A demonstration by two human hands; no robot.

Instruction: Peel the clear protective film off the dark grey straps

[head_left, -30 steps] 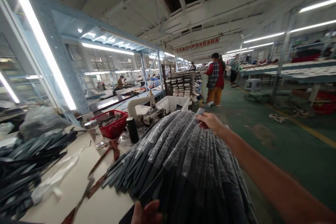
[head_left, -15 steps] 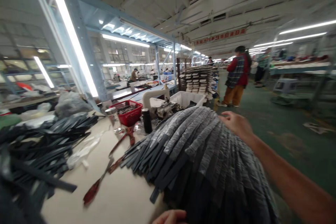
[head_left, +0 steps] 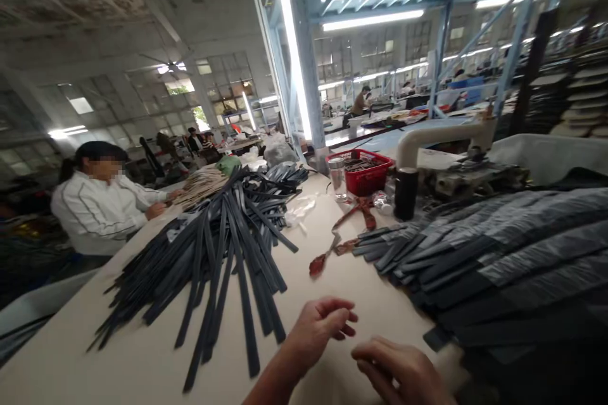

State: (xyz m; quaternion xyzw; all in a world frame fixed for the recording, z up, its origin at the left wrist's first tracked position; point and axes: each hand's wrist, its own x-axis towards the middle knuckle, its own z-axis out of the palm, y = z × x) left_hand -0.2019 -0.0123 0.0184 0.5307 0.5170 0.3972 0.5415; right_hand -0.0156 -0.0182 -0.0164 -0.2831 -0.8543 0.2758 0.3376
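Observation:
Both my hands are over the pale tabletop, between two heaps of dark strips. My left hand point(head_left: 323, 329) has its fingers loosely bent and apart, with nothing seen in them. Close beside it, my right hand point(head_left: 403, 370) is half curled, with a gap between thumb and fingers and nothing visible in it. To the left, long dark grey strips point(head_left: 223, 253) lie fanned out on the table point(head_left: 327, 367). On the right is a thick stack of dark strips point(head_left: 456, 266), partly covered with shiny clear wrap. A metal tool with reddish-brown wrapped ends point(head_left: 319, 264) lies beyond my hands.
Toward the back stand a red basket point(head_left: 365, 183), a clear jar point(head_left: 337, 178), a black cylinder point(head_left: 406, 195) and a sewing machine point(head_left: 441, 139). A white bin point(head_left: 546, 155) is behind the stack. A person in white point(head_left: 99, 202) sits at the table's left side, hands on beige strips point(head_left: 202, 186).
The view has swung left, bringing in the loose strips and the seated person. My right hand has left the wrapped stack and is now beside my left hand.

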